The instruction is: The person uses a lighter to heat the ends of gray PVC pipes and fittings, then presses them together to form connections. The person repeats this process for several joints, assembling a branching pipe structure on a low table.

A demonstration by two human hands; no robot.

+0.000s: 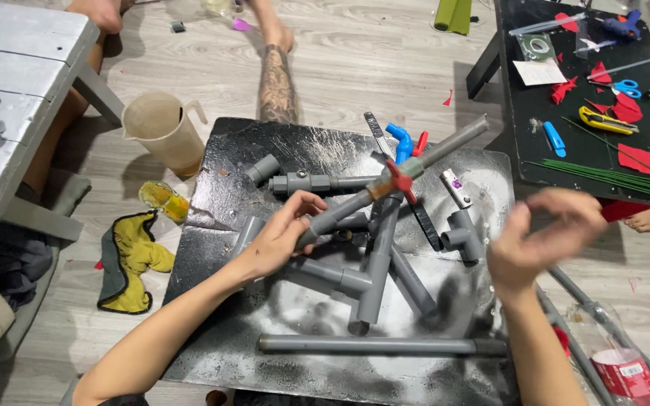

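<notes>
Wooden floor bears a black board (227, 150); left hand (280, 237) grips grey pipe (340, 214), right hand (539, 237) loosely open.

Black dusty board (227, 162) laid on wooden floor (355, 56). Grey pipes (374, 346) and tee fittings (463, 234) strewn on it; beige jug (161, 129) left of board.

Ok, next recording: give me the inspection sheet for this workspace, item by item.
Surface: black board on a wood floor, dusted white.
Job's things: grey pipe assembly with a red valve handle; loose long pipe near the front edge.
Clutter: grey tee fitting, blue elbow, plastic jug, yellow rag.
Hands: left hand grips a pipe of the assembly; right hand blurred in the air, empty.
Cables: nothing seen.
Surroundings: black table with scissors and red scraps; another person's legs.
</notes>
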